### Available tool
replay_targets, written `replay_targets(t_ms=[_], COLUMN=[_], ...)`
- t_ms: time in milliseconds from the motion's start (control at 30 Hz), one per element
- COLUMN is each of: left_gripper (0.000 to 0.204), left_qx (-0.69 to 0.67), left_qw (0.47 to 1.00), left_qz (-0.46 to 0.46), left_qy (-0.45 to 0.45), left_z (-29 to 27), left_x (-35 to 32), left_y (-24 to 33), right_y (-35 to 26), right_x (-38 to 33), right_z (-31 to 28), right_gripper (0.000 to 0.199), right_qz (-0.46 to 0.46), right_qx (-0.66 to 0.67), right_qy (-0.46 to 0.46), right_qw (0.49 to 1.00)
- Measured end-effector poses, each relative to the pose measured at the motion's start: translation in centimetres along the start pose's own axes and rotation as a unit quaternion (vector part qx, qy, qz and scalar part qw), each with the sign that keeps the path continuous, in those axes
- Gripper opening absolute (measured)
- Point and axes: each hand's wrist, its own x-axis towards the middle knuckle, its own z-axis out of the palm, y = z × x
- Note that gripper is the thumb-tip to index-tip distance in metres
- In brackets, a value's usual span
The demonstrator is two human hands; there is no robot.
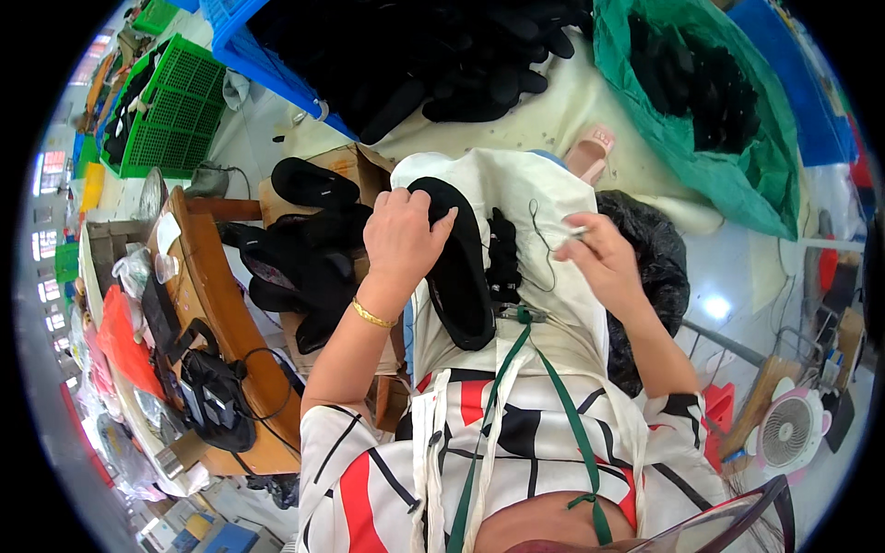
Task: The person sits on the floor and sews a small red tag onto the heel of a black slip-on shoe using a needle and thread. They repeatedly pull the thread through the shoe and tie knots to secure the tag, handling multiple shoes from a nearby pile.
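My left hand [403, 235] grips the upper end of a black slipper [464, 300] resting on my lap, with the fingers curled over its edge. The slipper's open side faces up. To its right my right hand [607, 265] is raised over the white apron [567, 198], thumb and fingers pinched around a small pale object too small to identify. A dark thread [535, 230] trails in a loop across the apron between the hands. Next to the slipper lies a narrow black bundle [502, 253], and below it a small metal clip-like piece hangs on a green cord [553, 369].
Several black slippers [300, 258] are heaped on a cardboard box to my left, beside a wooden table [235, 341]. Ahead are a blue crate [235, 41] and a green sack [678, 152] of black items. A black plastic bag [659, 244] and a fan [788, 424] stand right.
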Motion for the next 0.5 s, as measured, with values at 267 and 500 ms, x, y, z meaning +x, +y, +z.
replay_targets(t_ms=[267,500], left_gripper=[0.021,0.009], left_qx=[-0.21,-0.485], left_qw=[0.954,0.773], left_qz=[-0.206,-0.401], left_qy=[-0.06,-0.08], left_z=[0.9,2.1], left_x=[-1.0,-2.3], left_y=[-1.3,-2.0], right_y=[0.4,1.9], right_x=[5.0,6.5], right_z=[9.5,11.8], right_gripper=[0.016,0.014], right_qz=[0.087,0.017], right_qx=[0.112,-0.021], right_qy=[-0.144,-0.165], right_qw=[0.979,0.986])
